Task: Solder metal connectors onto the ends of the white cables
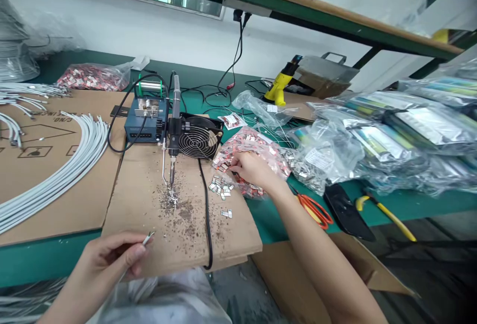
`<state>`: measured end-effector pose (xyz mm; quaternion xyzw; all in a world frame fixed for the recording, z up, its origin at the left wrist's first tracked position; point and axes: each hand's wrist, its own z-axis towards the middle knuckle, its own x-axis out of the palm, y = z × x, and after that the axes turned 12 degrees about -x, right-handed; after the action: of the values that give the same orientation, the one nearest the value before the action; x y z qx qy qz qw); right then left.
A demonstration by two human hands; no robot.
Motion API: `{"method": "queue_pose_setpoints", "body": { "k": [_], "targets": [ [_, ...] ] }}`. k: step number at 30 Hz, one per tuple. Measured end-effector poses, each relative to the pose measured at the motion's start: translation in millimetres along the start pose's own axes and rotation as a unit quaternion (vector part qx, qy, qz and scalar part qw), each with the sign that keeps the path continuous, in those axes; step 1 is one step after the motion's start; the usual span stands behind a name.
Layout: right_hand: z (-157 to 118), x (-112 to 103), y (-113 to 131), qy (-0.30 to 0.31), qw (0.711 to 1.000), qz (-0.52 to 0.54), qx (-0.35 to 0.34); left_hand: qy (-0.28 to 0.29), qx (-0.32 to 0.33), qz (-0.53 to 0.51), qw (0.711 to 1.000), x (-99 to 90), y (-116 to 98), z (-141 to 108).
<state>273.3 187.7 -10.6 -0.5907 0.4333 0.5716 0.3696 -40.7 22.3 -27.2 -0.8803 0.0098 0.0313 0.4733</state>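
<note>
Near the bottom left, my left hand (112,259) pinches a white cable (148,238) close to its stripped end, where short thin wires stick out. My right hand (250,167) reaches into an open plastic bag of small red and silver parts (276,157); its fingers are bent together among the parts, and what they hold is too small to make out. Small metal connectors (221,187) lie loose beside the bag, with a few more (226,213) nearer the front. A soldering iron (174,137) is held upright, tip down, over scattered solder bits on the cardboard (145,234).
A blue soldering station (143,122) and a black fan (199,137) stand behind the cardboard. White cables (63,175) lie left. Right are a yellow heat gun (278,88), bagged goods (391,130), orange-handled tool (316,210), black pouch (346,212) and yellow-handled hammer (391,217).
</note>
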Motion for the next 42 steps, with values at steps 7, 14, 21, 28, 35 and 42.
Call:
{"method": "queue_pose_setpoints", "body": {
  "k": [7, 14, 21, 28, 35, 42],
  "targets": [
    [-26.4, -9.4, 19.7, -0.055, 0.998, -0.011, 0.0, 0.089, 0.014, 0.07, 0.994, -13.7, -20.9, 25.1],
    [-40.9, -10.5, 72.3, -0.067, 0.94, 0.301, -0.149, 0.171, -0.046, 0.183, 0.967, -10.0, -69.4, 64.4],
    [-24.0, 6.2, 100.8, 0.005, 0.93, 0.349, -0.116, 0.259, -0.007, 0.215, 0.942, -3.5, -83.0, 84.6],
    [-33.8, 5.6, 100.9, 0.02, 0.973, 0.19, -0.131, 0.257, -0.045, 0.203, 0.944, -6.6, -85.0, 84.1],
    [-27.7, 5.0, 111.5, 0.054, 0.965, 0.18, -0.186, 0.282, -0.048, 0.184, 0.94, -5.9, -78.9, 85.9],
    [-33.5, -1.8, 100.1, 0.082, 0.941, 0.283, -0.165, 0.307, -0.061, 0.143, 0.939, -0.7, -74.5, 82.2]
  ]
}}
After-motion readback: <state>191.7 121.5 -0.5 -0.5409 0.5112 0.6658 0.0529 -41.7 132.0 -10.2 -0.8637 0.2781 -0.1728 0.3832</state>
